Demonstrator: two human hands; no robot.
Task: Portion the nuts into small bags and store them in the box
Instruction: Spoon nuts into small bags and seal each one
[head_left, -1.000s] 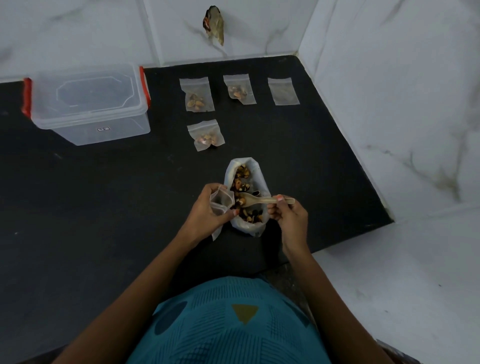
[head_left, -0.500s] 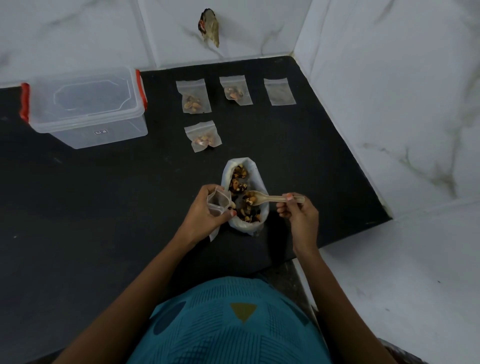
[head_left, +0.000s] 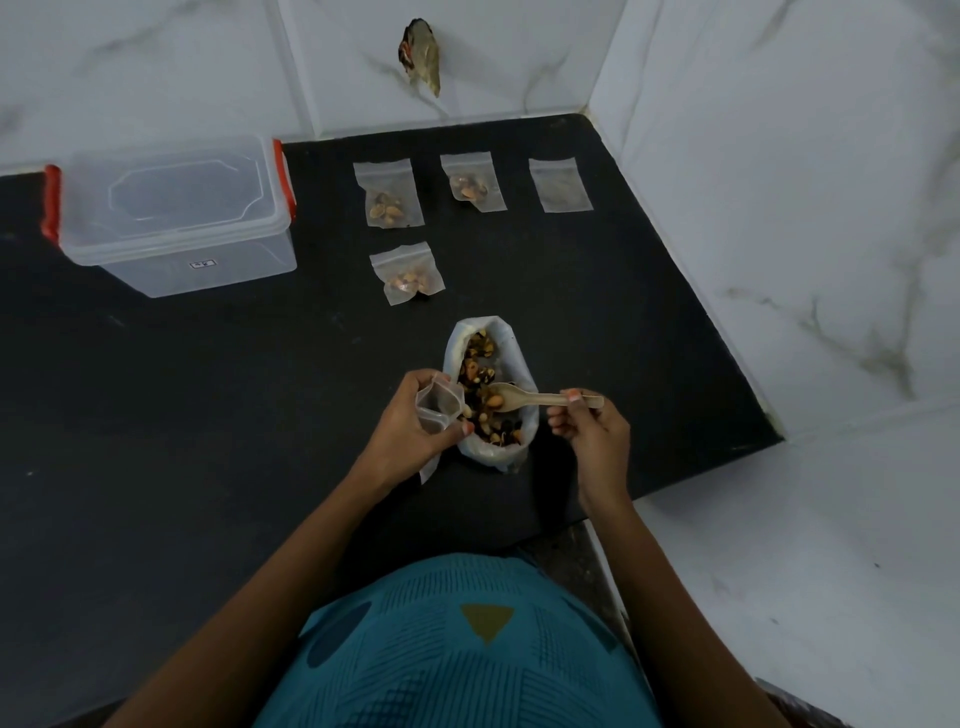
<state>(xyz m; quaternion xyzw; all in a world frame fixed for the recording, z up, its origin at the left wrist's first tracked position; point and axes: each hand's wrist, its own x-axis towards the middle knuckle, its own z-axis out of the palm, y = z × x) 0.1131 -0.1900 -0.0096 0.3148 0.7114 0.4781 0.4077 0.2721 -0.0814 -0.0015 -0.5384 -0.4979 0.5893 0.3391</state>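
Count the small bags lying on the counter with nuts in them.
3: far-left bag, far-middle bag beside it, and nearer bag in front of the far-left one. None appears hidden.

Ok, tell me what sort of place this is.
Most likely a home kitchen corner: a black stone counter meets white marble-look wall tiles, with a clear lidded storage box and an open bag of nuts on it.
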